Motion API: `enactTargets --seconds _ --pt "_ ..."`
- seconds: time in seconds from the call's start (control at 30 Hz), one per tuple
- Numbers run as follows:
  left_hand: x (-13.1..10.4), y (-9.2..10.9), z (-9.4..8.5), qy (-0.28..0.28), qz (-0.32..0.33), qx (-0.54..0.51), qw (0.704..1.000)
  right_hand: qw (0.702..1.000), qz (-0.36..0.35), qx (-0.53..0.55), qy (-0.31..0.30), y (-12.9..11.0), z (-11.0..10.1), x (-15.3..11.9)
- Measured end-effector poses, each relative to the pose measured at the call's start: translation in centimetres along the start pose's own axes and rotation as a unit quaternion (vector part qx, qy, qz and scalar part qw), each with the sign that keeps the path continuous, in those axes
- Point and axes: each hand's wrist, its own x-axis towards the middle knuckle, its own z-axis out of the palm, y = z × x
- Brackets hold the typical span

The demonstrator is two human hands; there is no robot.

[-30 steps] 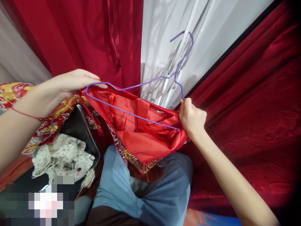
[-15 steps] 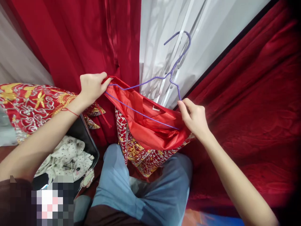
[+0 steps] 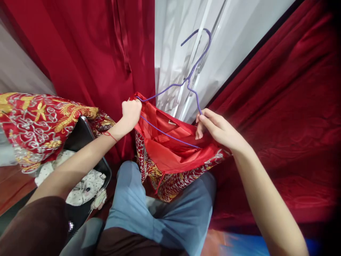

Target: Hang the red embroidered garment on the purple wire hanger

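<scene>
the left hand is closed in a fist on one end of the purple wire hanger and the red garment edge gathered over it. the right hand, half open, pinches the hanger's other end with fingertips, so the wire stays stretched between both hands and the red lining hangs open below it. the hook rises above the hands against a white curtain. under the hands lie blue-trousered legs; left of the left hand, embroidered red cloth.

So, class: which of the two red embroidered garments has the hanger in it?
The red satin-lined embroidered garment held open between both hands; the purple wire hanger sits inside.
</scene>
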Motion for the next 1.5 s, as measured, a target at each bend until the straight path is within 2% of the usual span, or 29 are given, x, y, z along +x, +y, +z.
enactTargets --seconds 0.07,0.13,0.23,0.33,0.47,0.53,0.6,0.7,0.77,0.87,0.97,1.03,1.13,1.27,1.33,1.4,1.5 --pt "-0.2 0.3 -0.4 0.032 -0.025 -0.006 0.999 0.999 -0.003 -0.026 0.022 -0.2 -0.1 -0.2" --pt "0.2 0.3 -1.1 0.054 -0.045 -0.102 0.992 0.999 0.0 -0.042 0.028 -0.5 -0.3 -0.5" --pt "1.2 0.6 -1.8 0.071 -0.078 -0.288 0.952 0.998 0.003 -0.061 0.02 -1.2 -0.4 -0.8" --pt "1.5 1.9 -2.1 0.079 -0.073 -0.385 0.916 0.996 0.003 -0.085 0.022 -2.4 -0.3 -1.0" --pt "0.9 4.9 -2.5 0.093 -0.028 -0.408 0.908 0.993 0.008 -0.111 0.036 -3.3 -0.4 -1.3" --pt "0.4 6.2 -2.6 0.128 -0.001 -0.403 0.906 0.992 0.007 -0.12 0.037 -2.9 -0.7 -1.3" --pt "-0.1 6.6 -2.6 0.182 0.021 -0.382 0.906 0.989 0.0 -0.14 0.051 -1.8 -1.0 -1.3" --pt "-0.4 5.1 -2.5 0.244 0.046 -0.309 0.918 0.977 -0.024 -0.191 0.096 0.6 -1.3 -1.1" --pt "-0.1 3.0 -2.4 0.248 0.063 -0.263 0.93 0.965 -0.044 -0.23 0.114 2.2 -1.0 -0.9" --pt "0.8 0.1 -2.1 0.199 0.085 -0.244 0.945 0.946 -0.064 -0.296 0.119 3.7 0.0 -0.6" --pt "1.6 -1.5 -1.3 0.128 0.088 -0.25 0.956 0.924 -0.092 -0.353 0.114 4.4 1.0 -1.0" --pt "1.9 -1.7 -0.7 0.11 0.085 -0.246 0.959 0.907 -0.125 -0.391 0.098 4.9 1.3 -1.8" --pt "1.8 -1.6 0.1 0.12 0.09 -0.23 0.961 0.88 -0.164 -0.442 0.058 6.0 1.0 -3.8" --pt "1.5 -1.4 0.8 0.146 0.097 -0.206 0.963 0.843 -0.157 -0.514 -0.006 8.4 0.4 -7.1" --pt "1.3 -1.4 1.1 0.159 0.089 -0.191 0.964 0.828 -0.123 -0.548 0.001 9.5 0.3 -8.1" --pt "1.1 -1.3 1.3 0.168 0.08 -0.176 0.967 0.814 -0.091 -0.572 0.038 10.2 0.5 -8.1" --pt "0.4 -1.2 1.6 0.181 0.067 -0.159 0.968 0.801 -0.112 -0.583 0.083 10.3 1.2 -6.5"
